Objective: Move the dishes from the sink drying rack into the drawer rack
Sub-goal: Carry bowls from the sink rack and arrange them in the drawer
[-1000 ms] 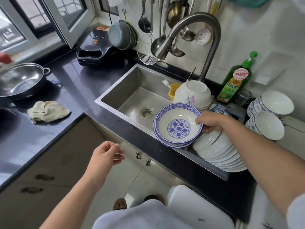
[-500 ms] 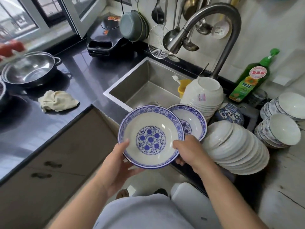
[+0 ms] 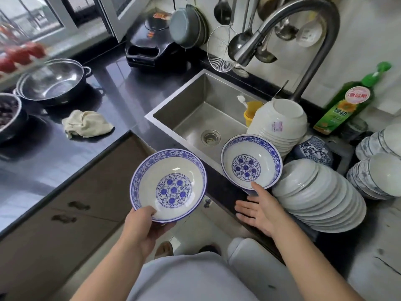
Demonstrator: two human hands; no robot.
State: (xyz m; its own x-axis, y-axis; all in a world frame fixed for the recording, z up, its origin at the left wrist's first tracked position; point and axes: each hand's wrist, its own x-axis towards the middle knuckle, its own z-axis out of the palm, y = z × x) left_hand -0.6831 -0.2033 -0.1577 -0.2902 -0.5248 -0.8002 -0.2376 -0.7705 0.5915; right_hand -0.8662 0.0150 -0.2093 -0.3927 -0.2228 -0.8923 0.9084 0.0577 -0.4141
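Note:
My left hand (image 3: 143,227) grips the near rim of a blue-and-white patterned bowl (image 3: 168,184), held in the air over the counter's front edge. A second patterned bowl (image 3: 251,162) leans at the sink's right side, against rows of white dishes (image 3: 321,192) standing on edge. My right hand (image 3: 263,210) is spread with straight fingers just below that second bowl, its fingertips at the bowl's lower rim. A stack of upturned white bowls (image 3: 281,121) stands behind. The drying rack itself is hidden under the dishes. No drawer rack is in view.
The steel sink (image 3: 195,114) and tall faucet (image 3: 303,35) lie ahead. A green soap bottle (image 3: 345,105) and more stacked bowls (image 3: 377,161) sit at the right. On the dark counter at the left are a cloth (image 3: 86,124) and a steel pot (image 3: 52,81). Closed drawers (image 3: 71,213) are below.
My right hand let go of the patterned bowl, which my left hand alone now carries leftward. The right hand moved back toward the second patterned bowl in the rack.

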